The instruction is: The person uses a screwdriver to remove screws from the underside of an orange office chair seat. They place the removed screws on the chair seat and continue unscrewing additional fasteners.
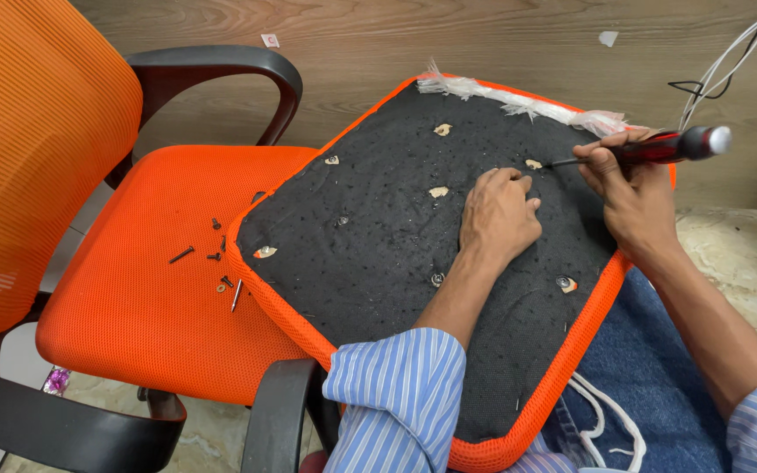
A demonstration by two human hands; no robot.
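Two hands work on an upturned seat cushion point(378, 254) that rests across the person's lap and against an orange mesh office chair point(151, 263). Its underside is rough black fabric with an orange mesh border and small torn holes. Left hand point(498, 215) lies palm down on the fabric, fingers loosely curled. Right hand point(628, 188) grips a red and black screwdriver point(659, 149), tip touching the fabric. Loose dark screws point(212, 254) lie on the chair seat.

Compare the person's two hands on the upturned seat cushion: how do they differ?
The left hand lies knuckles up on the black underside of the seat cushion, holding nothing; the right hand grips a red-and-black screwdriver, its tip at a tan hole. The left hand sits nearer the middle, the right nearer the cushion's far edge. Both are bare.
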